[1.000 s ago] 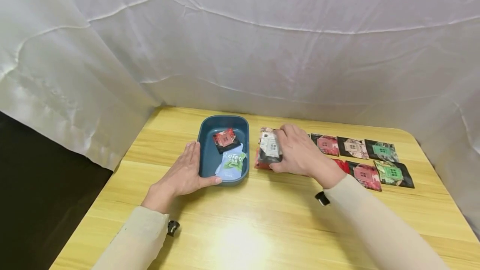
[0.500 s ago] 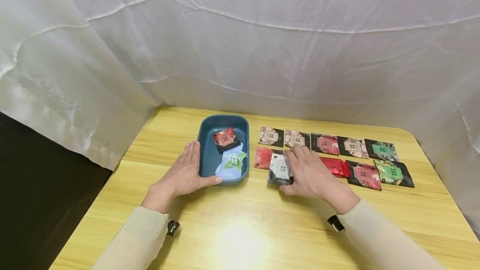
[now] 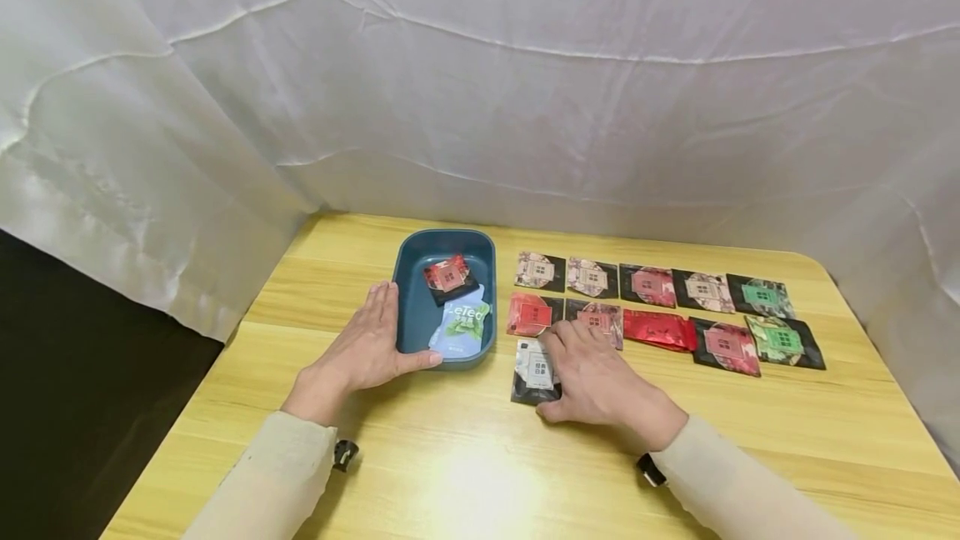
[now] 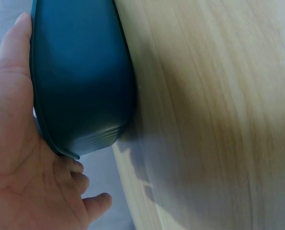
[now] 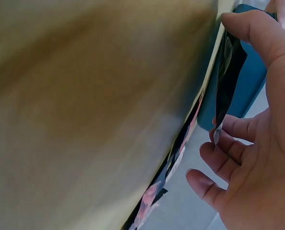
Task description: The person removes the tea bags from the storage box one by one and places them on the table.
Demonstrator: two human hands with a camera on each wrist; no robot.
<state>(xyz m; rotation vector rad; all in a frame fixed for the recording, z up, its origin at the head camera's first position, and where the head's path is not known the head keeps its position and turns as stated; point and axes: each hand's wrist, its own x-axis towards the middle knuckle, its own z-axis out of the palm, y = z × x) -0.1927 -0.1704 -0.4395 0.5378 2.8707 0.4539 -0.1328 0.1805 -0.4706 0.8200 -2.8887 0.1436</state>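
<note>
My left hand (image 3: pixel 357 346) lies with straight fingers along the left wall of a blue rectangular bin (image 3: pixel 405 298), its thumb at the near rim. In the left wrist view the palm faces the bin's outer wall (image 4: pixel 85 72). A black-and-red tea sachet (image 3: pixel 450 275) and light-blue LeTea sachets (image 3: pixel 459 327) lie inside the bin. My right hand (image 3: pixel 600 377) holds a white-and-black tea sachet (image 3: pixel 534 373) by its edges, just in front of the sachet rows. The right wrist view shows that sachet (image 5: pixel 228 76) between thumb and fingertips.
Two rows of sachets lie right of the bin. The back row runs from a beige-and-black sachet (image 3: pixel 540 272) to a green one (image 3: pixel 761 296). The front row includes red (image 3: pixel 532 314), glossy red (image 3: pixel 660 330) and green-and-black (image 3: pixel 785 342) sachets. A pale curtain (image 3: pixel 525 132) stands behind the table.
My right hand has carried the white-and-black sachet from over the rows toward the near side, then slightly left, uncovering the sachets at the rows' left end. The left hand stays at the bin.
</note>
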